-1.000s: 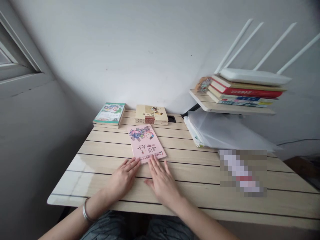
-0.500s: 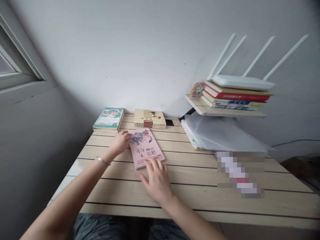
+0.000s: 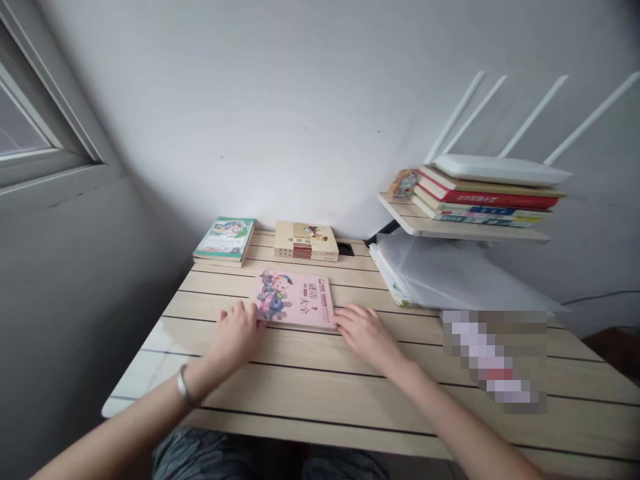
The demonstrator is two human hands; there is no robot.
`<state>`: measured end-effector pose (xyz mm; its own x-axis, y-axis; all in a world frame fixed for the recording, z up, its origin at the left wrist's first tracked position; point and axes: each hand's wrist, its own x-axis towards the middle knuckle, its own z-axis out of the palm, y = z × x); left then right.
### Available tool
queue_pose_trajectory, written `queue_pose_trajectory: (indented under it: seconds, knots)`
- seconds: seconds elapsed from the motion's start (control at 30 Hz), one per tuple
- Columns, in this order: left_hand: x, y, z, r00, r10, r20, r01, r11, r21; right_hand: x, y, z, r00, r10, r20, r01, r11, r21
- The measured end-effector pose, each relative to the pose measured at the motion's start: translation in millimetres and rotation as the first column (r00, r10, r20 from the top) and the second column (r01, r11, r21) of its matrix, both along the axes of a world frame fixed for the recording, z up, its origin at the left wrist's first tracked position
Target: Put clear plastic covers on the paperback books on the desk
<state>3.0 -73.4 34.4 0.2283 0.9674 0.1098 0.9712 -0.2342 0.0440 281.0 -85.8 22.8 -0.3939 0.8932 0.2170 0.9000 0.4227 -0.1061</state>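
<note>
A pink book (image 3: 300, 300) with a cartoon child and Chinese characters on its cover lies sideways in the middle of the wooden desk (image 3: 320, 400). At its near left corner is my left hand (image 3: 239, 339), fingers bent and closed on the edge; a silver bangle circles that wrist. My right hand (image 3: 367, 337) pinches the near right corner, with the thumb partly hidden. The cover faces up, its picture towards the left.
Green-edged books (image 3: 225, 239) are stacked at the back left, beside a stack of cream books (image 3: 306, 240). A raised shelf (image 3: 430, 229) on the right holds piled books (image 3: 495, 198) under a white router (image 3: 503, 168). Below are papers in a clear sleeve (image 3: 450, 273) and a blurred-out item (image 3: 493, 363).
The pink book has turned counterclockwise, its picture end swinging from the far side to the left. My left hand came nearer; my right hand moved right, onto the book's corner.
</note>
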Motion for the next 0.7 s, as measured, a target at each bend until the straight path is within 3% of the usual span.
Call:
queue_pose_trajectory:
  seconds: [0.13, 0.23, 0.4, 0.53, 0.6, 0.63, 0.7]
  knots:
    - [33.8, -61.2, -10.0, 0.97, -0.236, 0.054, 0.239, 0.97, -0.054, 35.3, 47.0, -2.5, 0.995, -0.053, 0.081, 0.057, 0.997, -0.049]
    - [57.4, -67.1, -9.5, 0.962, -0.263, 0.071, 0.265, 0.964, -0.027, 32.0, 71.9, -1.2, 0.99, -0.097, 0.098, 0.103, 0.993, -0.061]
    - [64.3, -48.6, 5.4, 0.962, -0.267, 0.052, 0.267, 0.964, 0.011, 18.1, 75.6, -6.8, 0.995, -0.104, 0.012, 0.104, 0.993, -0.051]
    - [55.4, -26.1, 12.4, 0.921, -0.349, 0.174, 0.355, 0.935, -0.002, 19.4, 59.9, -17.6, 0.965, -0.18, -0.188, 0.177, 0.984, -0.035]
    - [46.3, -2.2, 12.9, 0.919, -0.269, 0.288, 0.298, 0.952, -0.063, 16.6, 47.4, -21.0, 0.888, -0.291, -0.356, 0.286, 0.956, -0.067]
    - [40.4, 12.7, 12.8, 0.926, -0.137, 0.351, 0.184, 0.978, -0.103, 13.1, 40.3, -22.0, 0.818, -0.357, -0.451, 0.336, 0.933, -0.127]
    - [27.4, 43.4, 12.3, 0.929, -0.024, 0.369, 0.084, 0.986, -0.147, 2.3, 26.1, -23.0, 0.63, -0.49, -0.602, 0.349, 0.872, -0.344]
